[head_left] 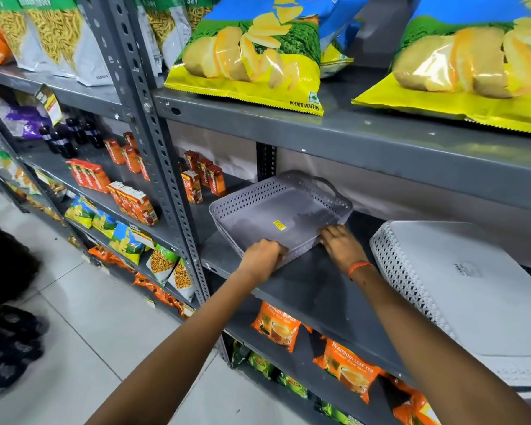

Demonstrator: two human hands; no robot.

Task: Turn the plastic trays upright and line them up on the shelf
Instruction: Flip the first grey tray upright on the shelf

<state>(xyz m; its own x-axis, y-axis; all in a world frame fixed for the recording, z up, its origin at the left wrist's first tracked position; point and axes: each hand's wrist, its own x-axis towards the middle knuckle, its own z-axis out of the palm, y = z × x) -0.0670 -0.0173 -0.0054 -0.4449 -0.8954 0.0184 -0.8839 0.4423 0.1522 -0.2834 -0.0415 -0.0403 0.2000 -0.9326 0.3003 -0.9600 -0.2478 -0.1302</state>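
Note:
A grey perforated plastic tray (276,207) sits upright on the grey metal shelf (313,289), open side up, with a yellow sticker inside. My left hand (262,251) grips its near left rim. My right hand (339,242), with an orange band at the wrist, rests on the near right rim, fingers curled over the edge. To the right a white perforated tray (460,277) lies upside down on the same shelf, its flat bottom facing up.
Small red juice cartons (203,179) stand left of the grey tray. Big potato wafer bags (252,53) lie on the shelf above. Orange tea packets (347,363) fill the shelf below. A slotted upright post (163,167) stands at left. White tiled floor (89,332) lies below.

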